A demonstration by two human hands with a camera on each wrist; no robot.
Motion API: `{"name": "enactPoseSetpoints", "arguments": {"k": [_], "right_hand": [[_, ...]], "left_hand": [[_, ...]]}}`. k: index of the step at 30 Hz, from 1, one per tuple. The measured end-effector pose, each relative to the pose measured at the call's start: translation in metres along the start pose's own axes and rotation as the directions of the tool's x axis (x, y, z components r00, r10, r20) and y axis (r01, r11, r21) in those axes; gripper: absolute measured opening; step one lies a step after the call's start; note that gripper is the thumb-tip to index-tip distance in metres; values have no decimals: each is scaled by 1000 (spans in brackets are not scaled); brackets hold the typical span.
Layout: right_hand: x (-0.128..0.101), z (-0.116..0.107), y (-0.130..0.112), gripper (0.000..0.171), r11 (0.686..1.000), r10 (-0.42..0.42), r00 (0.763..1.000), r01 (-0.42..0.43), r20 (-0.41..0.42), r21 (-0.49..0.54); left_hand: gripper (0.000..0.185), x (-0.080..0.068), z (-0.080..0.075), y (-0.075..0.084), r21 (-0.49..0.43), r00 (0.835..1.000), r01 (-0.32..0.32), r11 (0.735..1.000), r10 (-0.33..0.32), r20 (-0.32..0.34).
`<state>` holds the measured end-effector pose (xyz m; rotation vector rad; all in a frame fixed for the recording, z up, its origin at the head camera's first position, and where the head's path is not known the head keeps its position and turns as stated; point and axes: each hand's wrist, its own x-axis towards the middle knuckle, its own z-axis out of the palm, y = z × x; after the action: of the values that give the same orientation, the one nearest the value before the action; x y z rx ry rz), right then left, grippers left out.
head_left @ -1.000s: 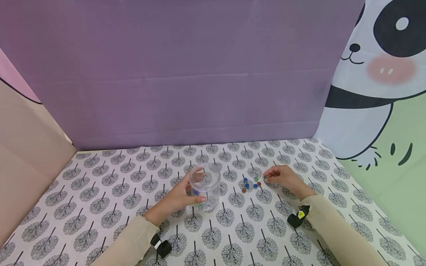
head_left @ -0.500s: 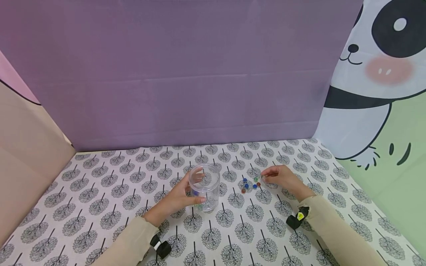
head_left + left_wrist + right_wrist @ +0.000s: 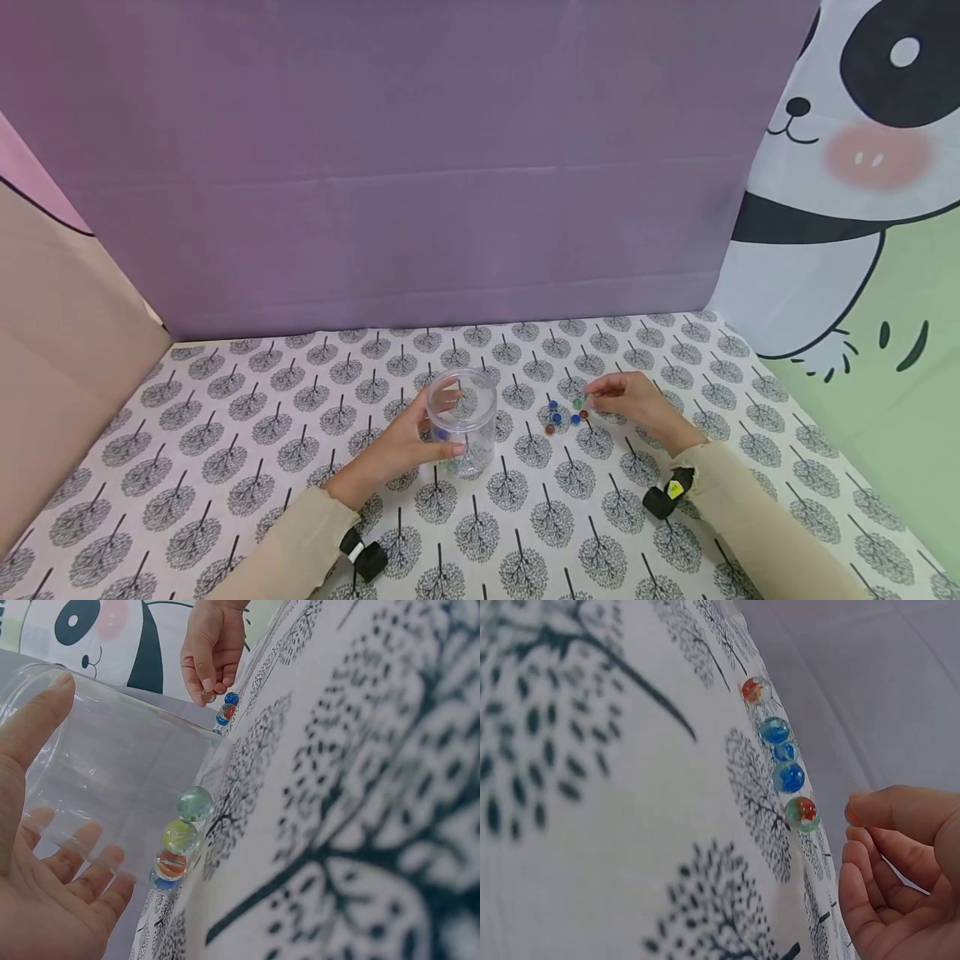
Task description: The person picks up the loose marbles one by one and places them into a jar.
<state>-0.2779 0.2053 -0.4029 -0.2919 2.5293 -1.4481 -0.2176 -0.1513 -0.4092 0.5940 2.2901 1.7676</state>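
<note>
Clear jar (image 3: 462, 421) is steadied upright on the tablecloth (image 3: 225, 467) by the left hand (image 3: 401, 446), fingers wrapped around it. A marble (image 3: 209, 697) is pinched at the right hand (image 3: 633, 400) fingertips, beside the loose marbles (image 3: 564, 414). Pinch should be kept firm and released directly over the jar mouth.

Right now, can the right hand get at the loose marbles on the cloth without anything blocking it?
Probably yes. The right hand sits just beside the loose marbles on the tablecloth, with nothing between them. The clear jar, held by the left hand, stands off to the far side.
</note>
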Motion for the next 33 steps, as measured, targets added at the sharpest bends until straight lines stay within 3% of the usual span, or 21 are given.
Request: {"name": "enactPoseSetpoints", "arguments": {"k": [21, 33], "right_hand": [[0, 13, -11, 29, 999, 14, 1000, -15, 13, 49], [-4, 20, -18, 28, 998, -46, 999, 44, 27, 43]], "left_hand": [[93, 0, -1, -3, -2, 1000, -10, 1000, 10, 7], [93, 2, -1, -3, -1, 1000, -24, 1000, 24, 12]]}}
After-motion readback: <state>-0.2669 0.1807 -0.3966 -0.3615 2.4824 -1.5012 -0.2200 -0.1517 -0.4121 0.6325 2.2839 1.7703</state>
